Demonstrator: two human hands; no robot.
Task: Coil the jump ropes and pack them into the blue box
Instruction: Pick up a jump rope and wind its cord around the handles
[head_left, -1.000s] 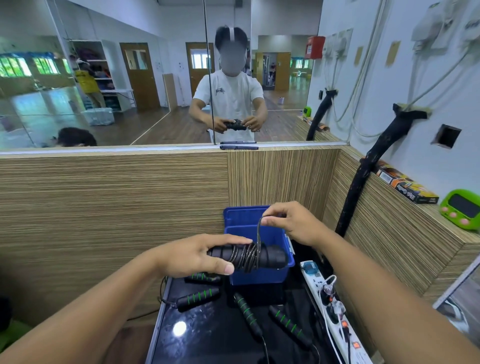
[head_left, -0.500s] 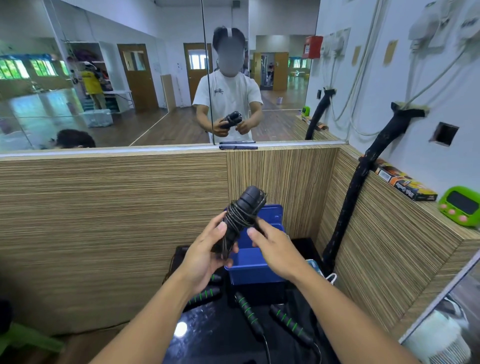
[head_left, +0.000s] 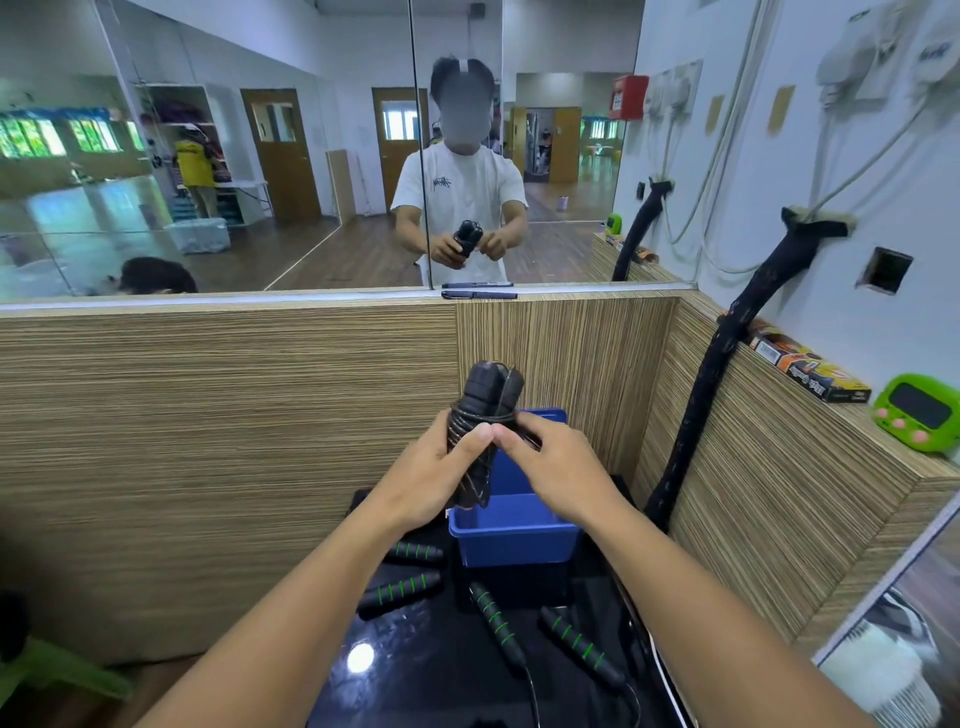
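Observation:
A black jump rope bundle (head_left: 485, 402), its cord wound round the two handles, stands upright above the blue box (head_left: 514, 530). My left hand (head_left: 434, 473) grips the bundle from the left. My right hand (head_left: 550, 465) pinches the cord on the bundle's right side, thumb tip meeting my left thumb. The blue box sits on the glossy black table (head_left: 415, 675), open side up, and its inside is partly hidden by my hands. Several black handles with green stripes (head_left: 400, 592) (head_left: 496, 621) (head_left: 579, 647) lie loose on the table in front of the box.
Striped wooden partition walls (head_left: 234, 441) close in the table at the back and right. A black padded pole (head_left: 696, 415) leans at the right. A green timer (head_left: 917, 410) and a game box (head_left: 808, 366) sit on the right ledge. A mirror above reflects a person.
The bundle went from lying level over the box to standing upright, higher. My right hand let go of the raised cord loop and came to pinch the cord at the bundle.

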